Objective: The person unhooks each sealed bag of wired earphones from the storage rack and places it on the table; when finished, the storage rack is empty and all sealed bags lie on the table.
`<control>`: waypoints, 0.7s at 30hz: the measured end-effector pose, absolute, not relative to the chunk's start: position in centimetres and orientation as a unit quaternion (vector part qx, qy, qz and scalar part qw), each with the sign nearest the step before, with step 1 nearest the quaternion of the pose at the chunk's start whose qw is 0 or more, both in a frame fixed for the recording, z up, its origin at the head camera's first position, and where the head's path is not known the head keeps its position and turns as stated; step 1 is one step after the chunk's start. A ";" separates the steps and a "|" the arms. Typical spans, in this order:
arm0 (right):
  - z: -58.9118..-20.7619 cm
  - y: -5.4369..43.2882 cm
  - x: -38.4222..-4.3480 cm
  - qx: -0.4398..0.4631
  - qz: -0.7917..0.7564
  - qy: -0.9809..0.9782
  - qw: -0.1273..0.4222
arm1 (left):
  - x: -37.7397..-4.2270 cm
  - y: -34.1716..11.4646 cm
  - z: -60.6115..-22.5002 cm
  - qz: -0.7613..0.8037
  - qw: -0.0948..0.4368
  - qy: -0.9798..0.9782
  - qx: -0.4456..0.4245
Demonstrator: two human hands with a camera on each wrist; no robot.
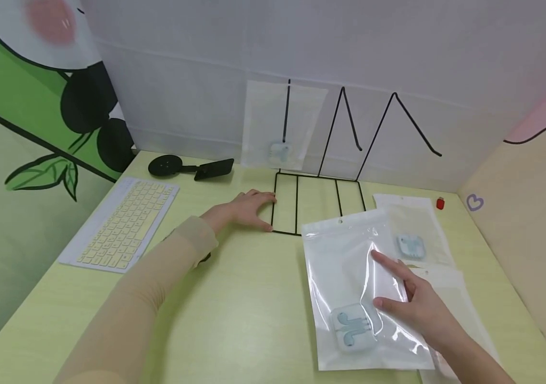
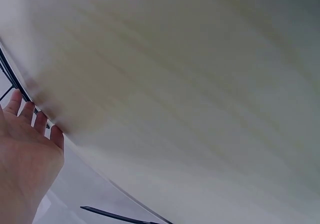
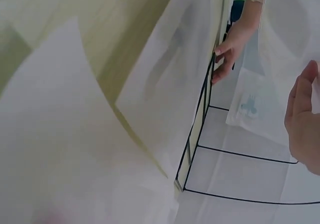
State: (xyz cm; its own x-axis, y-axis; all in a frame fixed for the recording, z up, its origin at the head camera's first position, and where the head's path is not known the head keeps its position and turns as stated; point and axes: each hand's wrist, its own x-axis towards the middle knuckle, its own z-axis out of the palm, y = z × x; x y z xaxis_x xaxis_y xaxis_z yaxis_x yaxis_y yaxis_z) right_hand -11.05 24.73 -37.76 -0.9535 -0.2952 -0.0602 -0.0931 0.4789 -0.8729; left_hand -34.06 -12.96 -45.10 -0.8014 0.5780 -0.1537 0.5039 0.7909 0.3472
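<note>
A clear-fronted white zip bag (image 1: 330,261) is pinched in my right hand (image 1: 417,304), thumb and index finger over its right side. Inside its lower part lies a pair of white earphones in a square case (image 1: 353,328). My left hand (image 1: 248,209) rests at the left side of a black wire display rack (image 1: 318,176), thumb and fingertips spread along the base wire. The left wrist view shows those fingers mostly straight against the wire. A similar bag (image 1: 263,114) with earphones hangs on the rack's left prong; the middle and right prongs are bare.
Two more bags lie at the right, one with earphones behind (image 1: 419,213) and another (image 1: 450,293) partly under my right arm. A small red object (image 1: 440,203) sits at the back right. At the left are a white keyboard (image 1: 124,224) and a black stand (image 1: 167,166).
</note>
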 end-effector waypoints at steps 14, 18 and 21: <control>-40.8 20.7 -10.9 -0.080 -0.549 0.809 0.196 | -34.2 -13.2 -45.3 0.140 0.132 0.936 0.294; -41.3 19.7 -10.9 -0.065 -0.541 0.811 0.214 | -34.2 -13.1 -45.2 0.141 0.135 0.936 0.294; -41.2 19.2 -10.9 -0.070 -0.542 0.807 0.223 | -34.2 -13.1 -45.1 0.139 0.136 0.936 0.292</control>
